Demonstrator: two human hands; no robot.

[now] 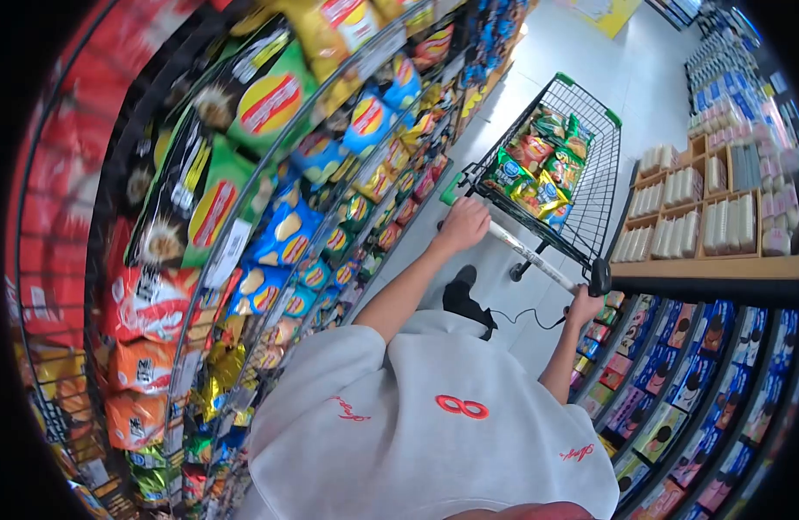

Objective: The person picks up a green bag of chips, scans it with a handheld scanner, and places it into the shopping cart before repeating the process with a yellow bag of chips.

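A shopping cart (600, 182) of dark wire with green corners stands in front of me, and several bright snack bags (538, 165) lie in its basket. My left hand (465, 225) is closed round the left end of the cart's handle bar (529, 255). At the right end of the bar, my right hand (583, 307) is wrapped round the handle beside a black round part (600, 277). A thin black cable (522, 322) hangs below the bar near my right hand.
Shelves packed with chip bags (269, 104) run close along the left. On the right stand a wooden divided display (685, 208) with pale packages and racks of boxed goods (677, 390). Pale floor (495, 130) shows around the cart; my dark shoe (465, 276) is below the handle.
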